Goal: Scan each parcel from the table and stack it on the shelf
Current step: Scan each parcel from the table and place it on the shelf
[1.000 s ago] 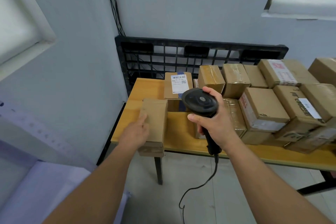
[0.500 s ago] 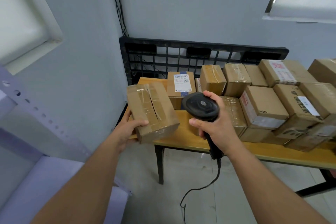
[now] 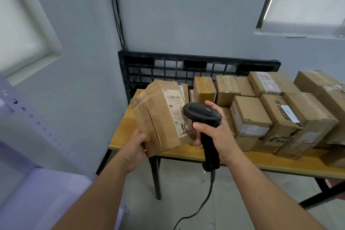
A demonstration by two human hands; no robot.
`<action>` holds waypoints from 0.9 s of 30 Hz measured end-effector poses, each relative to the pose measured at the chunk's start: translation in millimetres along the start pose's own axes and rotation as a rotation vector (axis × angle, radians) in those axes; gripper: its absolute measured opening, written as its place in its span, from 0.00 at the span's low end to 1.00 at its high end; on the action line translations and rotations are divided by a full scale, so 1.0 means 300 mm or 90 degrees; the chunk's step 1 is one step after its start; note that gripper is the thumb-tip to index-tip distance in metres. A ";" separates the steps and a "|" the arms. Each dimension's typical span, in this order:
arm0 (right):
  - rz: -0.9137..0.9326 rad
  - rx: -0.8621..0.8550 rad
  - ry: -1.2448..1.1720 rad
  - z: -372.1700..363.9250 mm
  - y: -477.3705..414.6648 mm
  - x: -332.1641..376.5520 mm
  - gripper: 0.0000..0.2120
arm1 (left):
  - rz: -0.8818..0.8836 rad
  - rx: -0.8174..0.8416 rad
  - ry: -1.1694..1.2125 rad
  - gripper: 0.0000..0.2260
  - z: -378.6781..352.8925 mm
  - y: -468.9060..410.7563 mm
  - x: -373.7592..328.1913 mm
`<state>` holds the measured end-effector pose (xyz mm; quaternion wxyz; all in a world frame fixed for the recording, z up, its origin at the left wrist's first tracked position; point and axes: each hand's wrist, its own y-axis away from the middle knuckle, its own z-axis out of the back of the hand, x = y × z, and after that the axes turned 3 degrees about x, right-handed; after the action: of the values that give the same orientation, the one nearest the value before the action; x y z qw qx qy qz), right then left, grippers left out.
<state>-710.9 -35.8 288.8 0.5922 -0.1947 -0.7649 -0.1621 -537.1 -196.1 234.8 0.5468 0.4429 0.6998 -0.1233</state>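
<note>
As the left hand (image 3: 135,148) grips the parcel (image 3: 158,121), long axis near-upright, label rightward, the right hand (image 3: 218,133) clasps the scanner (image 3: 202,113).

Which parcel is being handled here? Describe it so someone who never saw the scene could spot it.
Find the wooden table crowded with brown boxes. Above its left end, the left hand grips a cardboard parcel from below, next to the black scanner in the right hand. Unlike the rest, it is off the table, tilted, with its white barcode label showing.
</note>
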 end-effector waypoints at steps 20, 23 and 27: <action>0.117 0.093 0.147 -0.104 0.053 0.108 0.39 | -0.169 -0.119 -0.240 0.53 -0.072 0.085 -0.126; 0.128 0.153 0.101 -0.119 0.087 0.178 0.41 | -0.195 -0.166 -0.267 0.53 -0.046 0.106 -0.160; 0.147 0.204 0.097 -0.132 0.123 0.216 0.42 | -0.198 -0.212 -0.276 0.53 -0.015 0.111 -0.167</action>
<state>-673.9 -15.8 361.9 0.6863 -0.1716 -0.7066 0.0159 -514.4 -198.2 290.7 0.7227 0.1983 0.6370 -0.1808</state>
